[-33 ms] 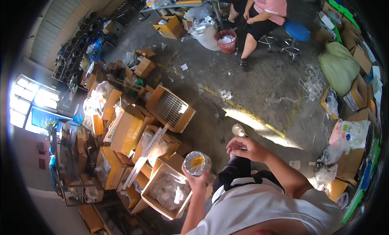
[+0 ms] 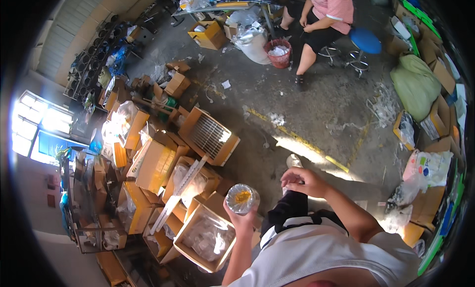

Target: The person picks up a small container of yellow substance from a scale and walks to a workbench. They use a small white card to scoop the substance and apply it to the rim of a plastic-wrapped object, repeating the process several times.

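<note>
My left hand [image 2: 241, 219] is closed around a round, clear plastic-wrapped bundle [image 2: 242, 198] with a yellow centre. What the bundle is made of, I cannot make out. Just below and left of it stands an open cardboard box [image 2: 184, 240] with crumpled clear plastic bags [image 2: 210, 236] inside. My right hand [image 2: 303, 182] hangs above my dark-trousered leg with loosely bent fingers, slightly apart, and nothing shows in it.
Stacked cardboard boxes [image 2: 154, 161] and a long white strip [image 2: 178, 194] lie to the left. Bags and boxes line the right side, with a green sack [image 2: 415, 84]. Ahead, a person [image 2: 326, 15] sits near a blue stool [image 2: 365, 40], beside a red basket [image 2: 278, 53].
The view has shifted very slightly, so the scene sits a few pixels lower and to the right. My left hand still holds the bundle; my right hand has barely moved.
</note>
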Available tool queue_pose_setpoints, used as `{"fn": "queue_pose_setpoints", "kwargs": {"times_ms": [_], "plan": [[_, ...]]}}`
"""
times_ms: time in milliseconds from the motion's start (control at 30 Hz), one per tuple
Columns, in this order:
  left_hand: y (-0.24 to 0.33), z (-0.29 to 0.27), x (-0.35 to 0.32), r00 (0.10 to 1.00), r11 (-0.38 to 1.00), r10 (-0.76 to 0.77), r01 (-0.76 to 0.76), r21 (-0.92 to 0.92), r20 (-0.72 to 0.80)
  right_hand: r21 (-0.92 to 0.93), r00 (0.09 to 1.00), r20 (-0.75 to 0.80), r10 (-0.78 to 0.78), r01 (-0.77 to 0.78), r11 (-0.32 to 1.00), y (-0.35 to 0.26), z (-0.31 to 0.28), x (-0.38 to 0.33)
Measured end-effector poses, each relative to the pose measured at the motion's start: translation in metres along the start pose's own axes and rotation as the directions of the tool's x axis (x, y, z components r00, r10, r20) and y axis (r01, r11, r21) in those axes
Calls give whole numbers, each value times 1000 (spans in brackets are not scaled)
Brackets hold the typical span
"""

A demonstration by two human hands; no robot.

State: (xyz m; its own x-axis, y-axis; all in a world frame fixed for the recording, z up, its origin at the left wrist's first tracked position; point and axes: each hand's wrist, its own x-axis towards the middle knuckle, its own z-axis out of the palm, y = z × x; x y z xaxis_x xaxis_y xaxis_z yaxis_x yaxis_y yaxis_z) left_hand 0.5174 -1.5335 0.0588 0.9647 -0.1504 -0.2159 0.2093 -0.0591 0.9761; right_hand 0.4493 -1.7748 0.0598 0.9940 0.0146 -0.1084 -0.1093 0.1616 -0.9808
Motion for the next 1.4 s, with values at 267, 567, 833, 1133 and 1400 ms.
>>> {"fn": "queue_pose_setpoints", "kwargs": {"times_ms": [267,567,833,1133,1400], "plan": [[95,113,210,988,989,134,-130,-69,72,108,895,-397,202,-173,979,-42,-157,130],[149,206,441,962,971,235,-227,-69,140,187,847,-453,277,-213,959,-49,-283,304],[196,231,631,982,974,139,-159,-161,-127,93,895,-379,234,-215,972,-84,-396,585],[207,211,830,890,967,74,-175,-187,-450,-252,994,-109,-28,0,968,-172,-433,914],[264,192,1087,914,955,171,-246,-167,-368,-509,988,-133,82,-139,849,-151,-451,1086]]}}
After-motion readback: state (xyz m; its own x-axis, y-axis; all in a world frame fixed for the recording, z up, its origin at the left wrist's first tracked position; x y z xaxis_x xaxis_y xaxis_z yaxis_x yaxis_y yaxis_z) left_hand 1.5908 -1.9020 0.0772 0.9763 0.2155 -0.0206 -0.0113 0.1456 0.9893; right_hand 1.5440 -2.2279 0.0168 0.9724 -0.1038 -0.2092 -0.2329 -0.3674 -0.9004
